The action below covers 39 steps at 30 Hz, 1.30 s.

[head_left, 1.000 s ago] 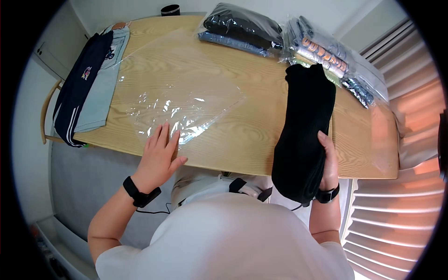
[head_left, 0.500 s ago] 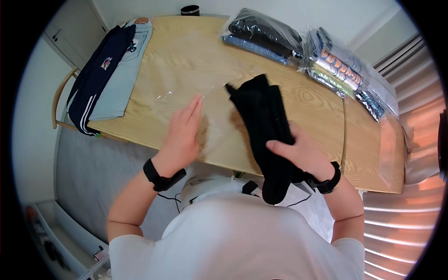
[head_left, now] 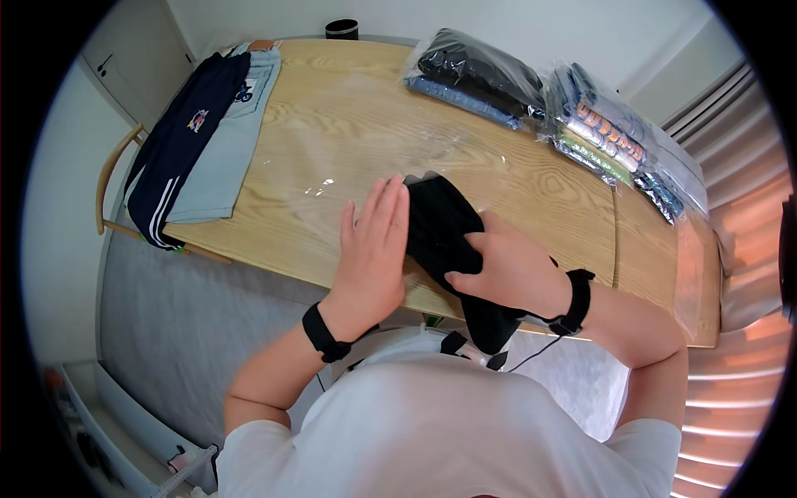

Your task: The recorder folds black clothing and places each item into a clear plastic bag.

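A folded black garment (head_left: 442,222) lies slantwise over the table's near edge, its lower end hanging past it toward me. My right hand (head_left: 519,267) grips it from the right, thumb on top and the other fingers partly hidden. My left hand (head_left: 372,249) is stretched out flat, fingers together, right alongside the garment's left edge; whether it touches the cloth I cannot tell. A clear plastic bag (head_left: 320,187) lies flat under and beyond both hands, showing mainly by its glints.
On the wooden table's (head_left: 332,100) left side hang navy trousers (head_left: 178,149) and light blue jeans (head_left: 237,158). Bagged dark clothes (head_left: 477,79) and bagged folded clothes (head_left: 602,129) line the far right. A black cup (head_left: 341,30) stands at the back; a chair (head_left: 104,183) is left.
The black garment has come down toward the tabletop, its far end lower and nearer the left hand. My left hand has moved right, up beside it.
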Each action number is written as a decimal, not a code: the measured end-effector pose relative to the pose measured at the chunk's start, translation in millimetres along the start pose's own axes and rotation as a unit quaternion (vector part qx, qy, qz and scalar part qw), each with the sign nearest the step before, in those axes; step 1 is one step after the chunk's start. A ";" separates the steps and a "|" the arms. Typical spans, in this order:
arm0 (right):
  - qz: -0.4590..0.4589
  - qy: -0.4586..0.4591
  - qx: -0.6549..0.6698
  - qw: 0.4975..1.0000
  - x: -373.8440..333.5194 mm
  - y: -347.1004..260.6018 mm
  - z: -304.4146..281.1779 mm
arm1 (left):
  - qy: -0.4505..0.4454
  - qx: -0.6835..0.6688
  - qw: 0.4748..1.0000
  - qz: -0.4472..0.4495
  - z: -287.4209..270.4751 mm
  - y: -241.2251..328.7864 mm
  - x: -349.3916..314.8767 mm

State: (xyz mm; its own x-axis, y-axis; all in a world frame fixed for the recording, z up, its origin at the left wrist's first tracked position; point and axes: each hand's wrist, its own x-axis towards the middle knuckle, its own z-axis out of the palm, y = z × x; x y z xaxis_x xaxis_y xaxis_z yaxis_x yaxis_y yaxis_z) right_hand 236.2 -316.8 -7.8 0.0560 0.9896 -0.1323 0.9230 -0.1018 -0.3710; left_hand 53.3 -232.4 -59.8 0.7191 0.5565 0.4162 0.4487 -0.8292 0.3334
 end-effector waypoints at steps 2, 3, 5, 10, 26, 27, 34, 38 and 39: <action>0.013 -0.023 0.000 1.000 14.3 -2.1 0.8 | -0.010 0.008 1.000 0.014 2.5 4.9 -1.7; 0.024 -0.049 0.000 0.998 23.5 -3.6 1.1 | -0.012 -0.010 0.999 0.028 3.8 6.7 -3.2; 0.068 -0.059 -0.001 0.996 46.1 -4.4 -5.4 | -0.022 -0.027 0.998 0.049 9.8 11.0 -3.2; 0.099 0.016 -0.030 0.995 93.4 13.0 11.6 | -0.046 0.018 0.997 0.062 22.8 25.3 -3.1; 0.083 0.091 0.424 0.897 85.5 71.4 27.3 | 0.067 -0.094 0.992 -0.045 35.6 0.9 -44.3; 0.081 0.092 0.423 0.898 89.4 87.6 30.1 | 0.079 -0.102 0.989 -0.079 34.3 -0.6 -47.7; 0.214 -0.129 0.591 0.767 99.2 104.2 26.7 | -0.116 -0.053 0.945 -0.301 8.5 2.2 -58.2; 0.237 -0.142 0.649 0.709 98.6 92.6 22.6 | -0.043 -0.101 0.956 -0.273 22.2 0.1 -69.3; 0.234 -0.143 0.650 0.709 98.7 91.0 24.6 | -0.030 -0.122 0.959 -0.256 24.2 -1.1 -68.2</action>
State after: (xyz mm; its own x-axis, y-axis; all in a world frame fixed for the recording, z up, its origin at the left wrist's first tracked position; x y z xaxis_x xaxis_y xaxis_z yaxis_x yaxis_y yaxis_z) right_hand 316.4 -230.9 -77.2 -0.0098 0.7746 -0.6324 -0.3113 -0.6033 -0.7342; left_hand 16.6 -270.8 -109.0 0.4712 0.8765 0.0986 0.6182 -0.4079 0.6719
